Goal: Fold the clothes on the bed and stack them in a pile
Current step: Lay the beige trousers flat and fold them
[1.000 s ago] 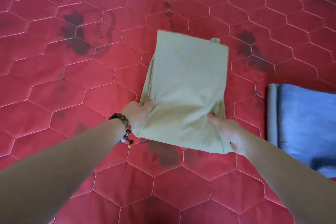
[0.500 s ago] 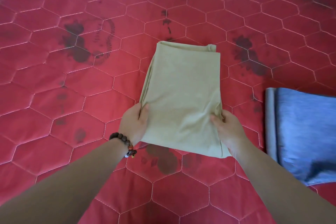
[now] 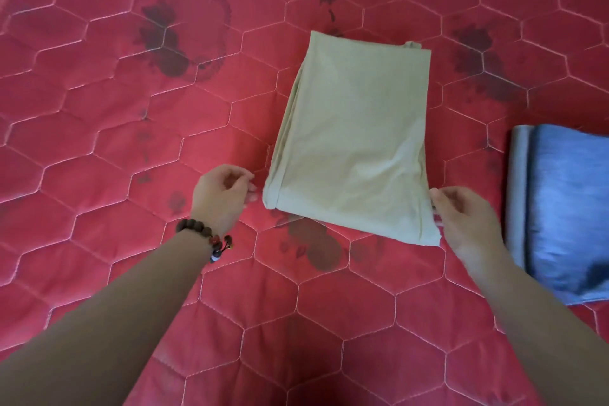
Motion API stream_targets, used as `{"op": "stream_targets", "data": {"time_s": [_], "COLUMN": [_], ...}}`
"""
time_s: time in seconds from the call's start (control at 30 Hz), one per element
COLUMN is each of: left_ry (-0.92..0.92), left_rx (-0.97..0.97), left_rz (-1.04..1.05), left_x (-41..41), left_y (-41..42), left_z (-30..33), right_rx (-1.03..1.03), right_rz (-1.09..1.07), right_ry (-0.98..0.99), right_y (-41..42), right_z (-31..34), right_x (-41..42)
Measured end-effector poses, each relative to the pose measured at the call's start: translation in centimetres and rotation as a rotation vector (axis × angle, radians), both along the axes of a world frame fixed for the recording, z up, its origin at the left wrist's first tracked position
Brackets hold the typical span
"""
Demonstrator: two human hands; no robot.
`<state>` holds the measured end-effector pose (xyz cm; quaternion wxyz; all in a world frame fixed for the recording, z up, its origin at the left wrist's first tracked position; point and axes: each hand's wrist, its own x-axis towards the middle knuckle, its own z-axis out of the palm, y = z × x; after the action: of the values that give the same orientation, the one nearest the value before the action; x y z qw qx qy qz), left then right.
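Note:
A folded beige garment lies flat on the red quilted bed, its near edge toward me. My left hand, with a bead bracelet on the wrist, hovers just left of the garment's near left corner, fingers loosely curled and apart, holding nothing. My right hand sits at the near right corner, fingertips touching the garment's edge without a clear grip. A folded blue garment lies to the right, partly cut off by the frame.
The red bed cover has hexagon stitching and several dark stains, one at the far left and one just below the beige garment. Bare cover stretches to the left and in front of me.
The beige garment has been laid flat on the bed. Both hands let go of its near edge and moved outward to its corners.

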<state>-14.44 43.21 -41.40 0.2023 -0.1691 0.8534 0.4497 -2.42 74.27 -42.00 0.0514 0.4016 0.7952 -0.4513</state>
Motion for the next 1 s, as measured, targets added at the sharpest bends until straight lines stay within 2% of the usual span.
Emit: {"op": "stream_targets", "data": {"time_s": [0.1, 0.17, 0.33, 0.43, 0.5, 0.63, 0.7, 0.9, 1.0], "left_ry": [0.052, 0.054, 0.248, 0.266, 0.205, -0.045, -0.058, 0.045, 0.146], "left_rx": [-0.118, -0.122, -0.292, -0.289, -0.16, 0.317, 0.392, 0.238, 0.115], "left_rz": [-0.261, -0.365, -0.302, -0.234, -0.158, 0.043, 0.05, -0.01, -0.132], "left_x": [3.6, 5.1, 5.0, 5.0, 4.9, 4.7, 4.6, 3.6, 3.3], "left_y": [-0.6, 0.2, 2.8, 3.3, 3.1, 2.3, 2.0, 2.4, 2.6], "left_z": [-0.3, -1.0, -2.5, -2.7, -2.6, -1.7, -1.3, -0.3, -0.1], "right_rx": [0.24, 0.305, 0.128, 0.061, -0.003, -0.24, -0.368, -0.523, -0.552], "right_rz": [0.041, 0.009, -0.127, -0.267, -0.351, -0.504, -0.558, -0.651, -0.641], "right_ry": [0.018, -0.005, -0.066, -0.026, 0.006, 0.133, 0.202, 0.269, 0.264], "right_y": [-1.3, -2.6, -5.2, -5.8, -5.8, -5.0, -4.6, -4.1, -3.7], "right_z": [0.2, 0.0, -1.5, -2.2, -2.5, -2.1, -1.6, -0.4, -0.3], "right_x": [3.1, 4.5, 5.4, 5.0, 5.0, 4.8, 4.5, 3.8, 3.8]}}
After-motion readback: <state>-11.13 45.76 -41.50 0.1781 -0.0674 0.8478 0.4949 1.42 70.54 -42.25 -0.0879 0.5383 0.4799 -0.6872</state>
